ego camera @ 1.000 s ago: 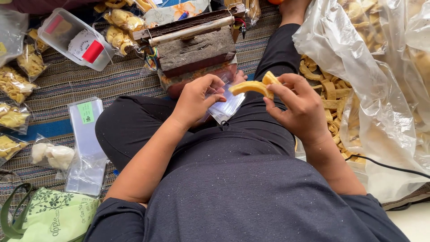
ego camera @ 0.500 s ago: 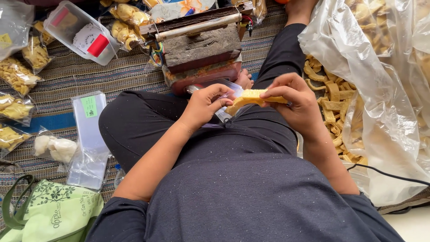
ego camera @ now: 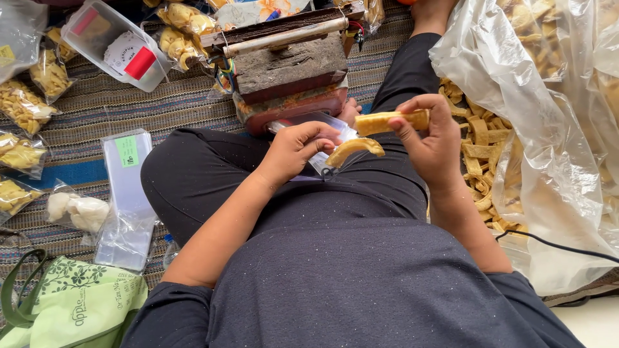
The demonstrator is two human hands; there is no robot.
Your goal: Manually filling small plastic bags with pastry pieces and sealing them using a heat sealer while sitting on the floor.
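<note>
I sit cross-legged in dark trousers on a striped mat. My left hand (ego camera: 295, 151) grips a small clear plastic bag (ego camera: 322, 132) over my lap, and a curved yellow chip (ego camera: 354, 149) sits at the bag's mouth. My right hand (ego camera: 432, 138) pinches another long yellow chip (ego camera: 390, 121) just above and to the right of the bag. Both hands are close together, in front of a worn wooden heat sealer (ego camera: 290, 55).
A large clear sack of yellow chips (ego camera: 509, 129) lies open at my right. Filled chip packets (ego camera: 22, 106) line the mat at left, beside a stack of empty clear bags (ego camera: 126, 200), a plastic box (ego camera: 113, 42) and a green cloth bag (ego camera: 77, 309). A black cable (ego camera: 561, 245) crosses lower right.
One chip has moved from my right hand to the mouth of the clear bag. My right hand has lifted slightly with the other chip. The camera shifted a little.
</note>
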